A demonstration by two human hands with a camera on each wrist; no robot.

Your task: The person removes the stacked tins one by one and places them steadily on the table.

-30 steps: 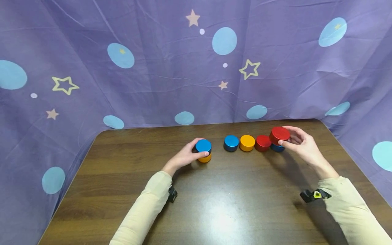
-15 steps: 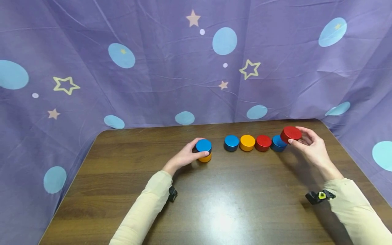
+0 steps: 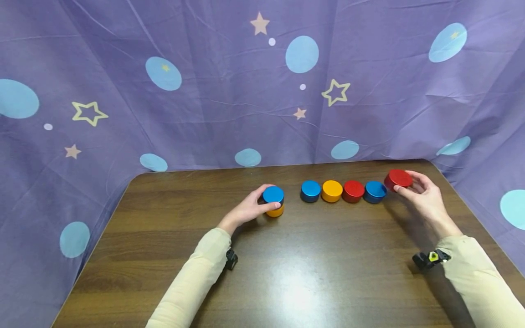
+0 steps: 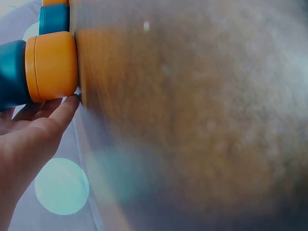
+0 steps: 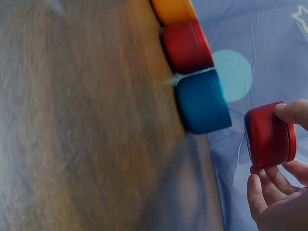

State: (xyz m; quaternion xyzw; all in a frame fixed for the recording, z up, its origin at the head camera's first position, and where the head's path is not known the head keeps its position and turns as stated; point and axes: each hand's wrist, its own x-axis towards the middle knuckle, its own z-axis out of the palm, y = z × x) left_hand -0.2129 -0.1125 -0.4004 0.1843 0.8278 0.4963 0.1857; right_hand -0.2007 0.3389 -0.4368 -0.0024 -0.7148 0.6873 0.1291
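My left hand (image 3: pixel 248 209) grips a stack of two round tins, a blue tin (image 3: pixel 273 194) above an orange tin (image 3: pixel 275 212). Its thumb crosses the front where they meet; in the left wrist view the fingers wrap under the orange tin (image 4: pixel 55 65). At the right, my right hand (image 3: pixel 428 200) pinches a red tin (image 3: pixel 398 178) between thumb and fingers, and the right wrist view has this red tin (image 5: pixel 269 137) raised off the tabletop. Just left of it stands a second blue tin (image 3: pixel 375 193), its top darker inside a pale rim.
From that blue tin the row runs leftward: another red tin (image 3: pixel 352 192), an orange one (image 3: pixel 331 191) and a further blue tin (image 3: pixel 310 192). All stand on the brown wooden table (image 3: pixel 320 255), near its back edge. A purple patterned curtain (image 3: pixel 229 91) hangs behind.
My right hand has carried the red tin rightward, from over the end blue tin to beside it, uncovering that blue tin. The left hand stays on its stack.
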